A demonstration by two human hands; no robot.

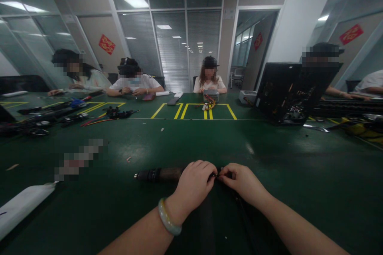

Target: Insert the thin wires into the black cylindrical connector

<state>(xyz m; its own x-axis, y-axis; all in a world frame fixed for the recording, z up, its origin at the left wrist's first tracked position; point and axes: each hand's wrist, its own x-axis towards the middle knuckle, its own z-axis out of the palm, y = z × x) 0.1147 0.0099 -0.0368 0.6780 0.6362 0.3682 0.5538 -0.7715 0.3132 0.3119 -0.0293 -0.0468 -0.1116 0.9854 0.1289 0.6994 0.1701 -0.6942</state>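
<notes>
A dark, cylindrical electric screwdriver [160, 174] with a metal tip lies sideways on the green table, its tip pointing left. My left hand [194, 185], with a pale bangle [170, 218] at the wrist, is closed over the tool's right end. Close beside it, the fingers of my right hand [247, 185] are pinched around the upper end of a black cable [243, 211]. The fingertips of both hands almost meet there, and they hide the exact joint. From my right hand the cable runs down toward the near edge.
A white packet [25, 207] lies at left on the table [314, 191]. Farther back are dark cables [115, 112], a power supply [211, 96] with coloured wires, and an open black computer case [281, 91]. Several people sit along the far side.
</notes>
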